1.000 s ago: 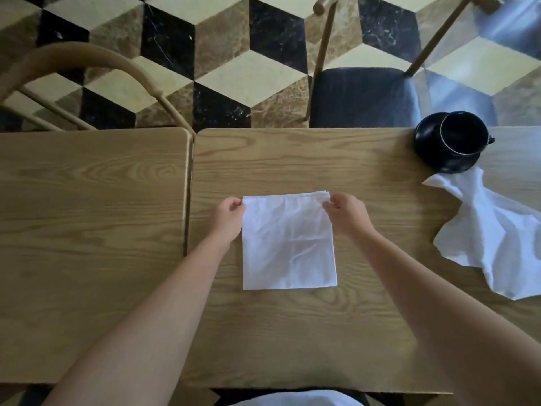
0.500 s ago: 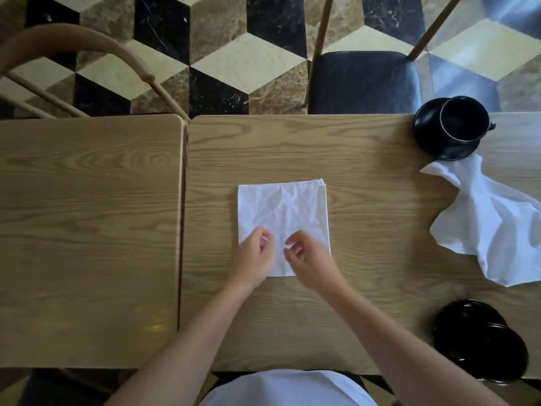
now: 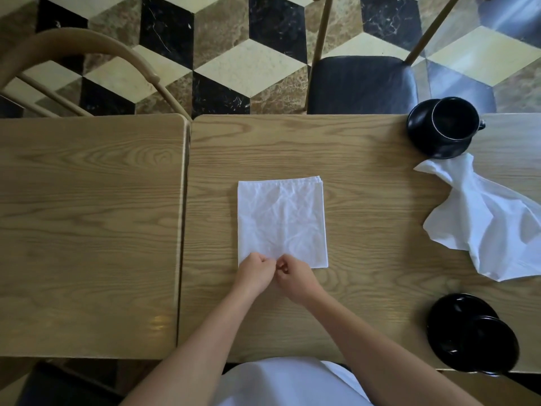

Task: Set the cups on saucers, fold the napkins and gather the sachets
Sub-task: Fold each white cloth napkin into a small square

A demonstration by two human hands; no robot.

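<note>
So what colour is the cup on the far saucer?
Black cup, thin pale rim line; head view shows it.

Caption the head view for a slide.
Both hands, left and right, pinch the folded napkin's near edge; crumpled napkin waits.

No text, label, brand or number can be read anywhere; the folded napkin (image 3: 281, 221) is plain white; the cups and the surface (image 3: 366, 177) carry no markings.

both hands (image 3: 278, 273) pinch folded napkin (image 3: 281, 221) near edge, napkin extending beyond them. loose napkin (image 3: 486, 224) far right; cup on saucer (image 3: 445, 127) behind it, second cup (image 3: 474, 335) right, nearer.
</note>
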